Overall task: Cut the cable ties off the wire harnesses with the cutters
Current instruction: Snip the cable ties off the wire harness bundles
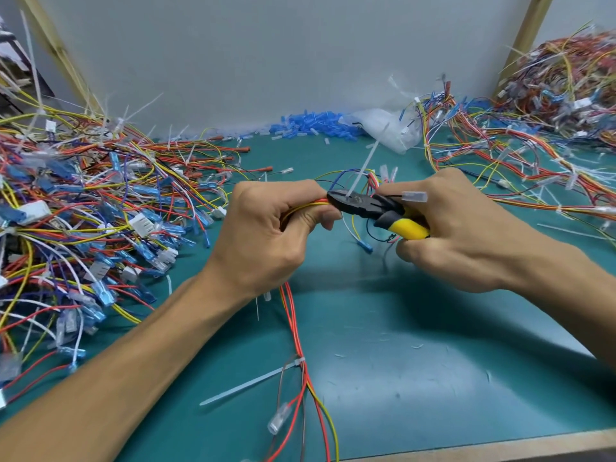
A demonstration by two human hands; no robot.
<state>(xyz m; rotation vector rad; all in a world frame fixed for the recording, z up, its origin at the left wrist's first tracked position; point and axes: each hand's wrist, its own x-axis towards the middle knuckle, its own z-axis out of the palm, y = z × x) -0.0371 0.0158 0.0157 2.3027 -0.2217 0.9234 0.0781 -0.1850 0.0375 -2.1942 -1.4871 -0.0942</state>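
Grip, left hand: fingers curled tight round a wire harness of red and yellow leads, held above the middle of the surface; the bundle trails out under the wrist toward the near edge.

Grip, right hand: clamped on the yellow-and-black handles of the cutters. The dark jaws point left and meet the harness just beside the left fingertips, at the foot of a white cable tie whose tail stands up and leans far-right. Whether the jaws are fully together cannot be told.

Head view, surface: teal mat, lightly scored, with a pale wooden lip at the near right.
- Second cable tie, on the trailing leads, near centre.
- Left heap of harnesses with blue and white connectors.
- Right spread of harnesses, rising to a far-right mound.
- Blue sleeves, loose, far centre against the wall.
- Clear bag, just right of the sleeves.

Room: grey wall; slanting wooden battens at far left and far right.
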